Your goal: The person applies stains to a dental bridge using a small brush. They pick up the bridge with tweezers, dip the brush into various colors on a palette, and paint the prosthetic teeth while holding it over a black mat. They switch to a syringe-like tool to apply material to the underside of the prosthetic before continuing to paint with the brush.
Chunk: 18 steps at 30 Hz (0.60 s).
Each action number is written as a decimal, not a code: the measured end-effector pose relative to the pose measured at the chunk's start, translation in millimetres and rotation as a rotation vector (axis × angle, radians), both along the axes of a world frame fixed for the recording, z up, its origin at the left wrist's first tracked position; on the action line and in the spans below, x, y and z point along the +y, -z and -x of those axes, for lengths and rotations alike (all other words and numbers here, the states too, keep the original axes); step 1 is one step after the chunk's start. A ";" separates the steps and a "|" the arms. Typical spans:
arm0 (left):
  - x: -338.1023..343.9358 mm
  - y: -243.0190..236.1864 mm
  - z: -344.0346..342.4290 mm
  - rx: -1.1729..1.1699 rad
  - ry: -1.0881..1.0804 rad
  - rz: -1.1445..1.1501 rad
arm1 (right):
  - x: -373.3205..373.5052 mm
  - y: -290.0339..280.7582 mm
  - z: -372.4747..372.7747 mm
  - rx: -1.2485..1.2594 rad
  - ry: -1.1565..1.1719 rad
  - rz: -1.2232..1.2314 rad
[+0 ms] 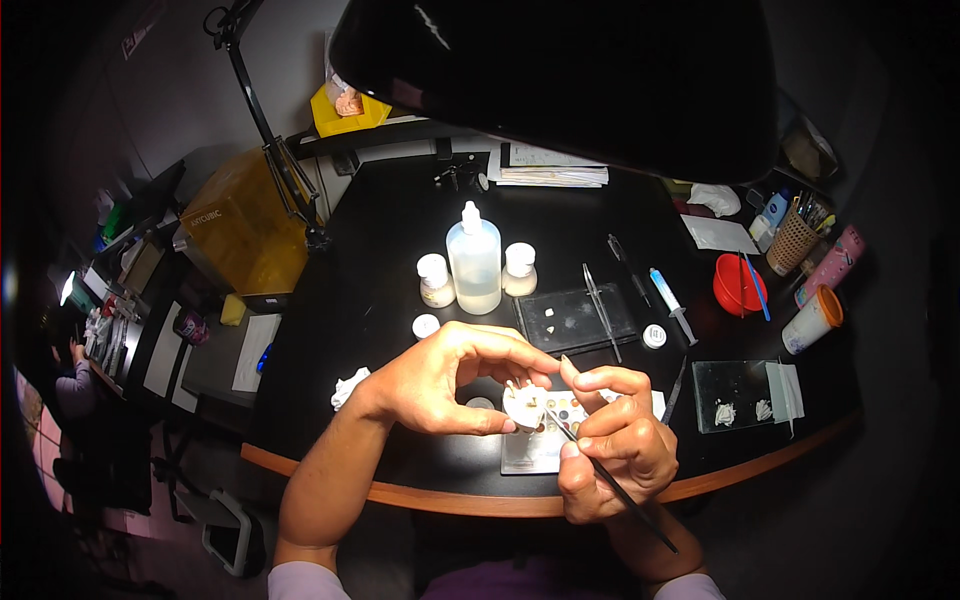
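Observation:
Between the thumb and fingers of my left hand (pixel 440 380) is a small round white holder with short pegs (pixel 523 406); what sits on the pegs is too small and bright to make out. My right hand (pixel 625 440) pinches a slim black-handled brush (pixel 622 488). Its tip meets or nearly meets the holder's right side; I cannot tell which. The fingertips of both hands come close together above the holder. Under the hands lies a white palette with coloured spots (pixel 530 462), partly covered by them.
A clear squeeze bottle (pixel 475 265) stands among small white-lidded jars (pixel 435 280). Tweezers (pixel 602 310) lie across a dark tray (pixel 540 330). Rightward are a syringe (pixel 670 305), a red bowl (pixel 735 290) and a glass slab (pixel 725 375). A black lamp hood (pixel 560 80) hangs overhead.

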State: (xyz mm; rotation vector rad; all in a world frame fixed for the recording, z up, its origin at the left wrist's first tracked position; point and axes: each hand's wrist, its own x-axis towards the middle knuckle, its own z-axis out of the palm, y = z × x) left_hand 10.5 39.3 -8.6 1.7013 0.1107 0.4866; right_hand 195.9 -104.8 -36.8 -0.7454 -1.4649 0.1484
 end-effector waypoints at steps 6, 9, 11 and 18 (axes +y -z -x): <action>-0.2 -1.5 -1.4 0.006 0.008 -0.003 | -1.3 -2.0 -1.7 -0.060 -0.004 0.027; -0.5 0.1 -0.7 0.000 0.004 0.014 | -1.6 -3.1 -1.2 -0.060 0.004 0.038; -0.3 -0.7 -0.4 0.014 -0.001 0.001 | -1.2 -4.0 -1.2 -0.068 0.006 0.034; 0.8 -0.1 0.1 0.020 -0.003 -0.008 | -0.8 -5.5 -0.9 -0.071 0.002 0.035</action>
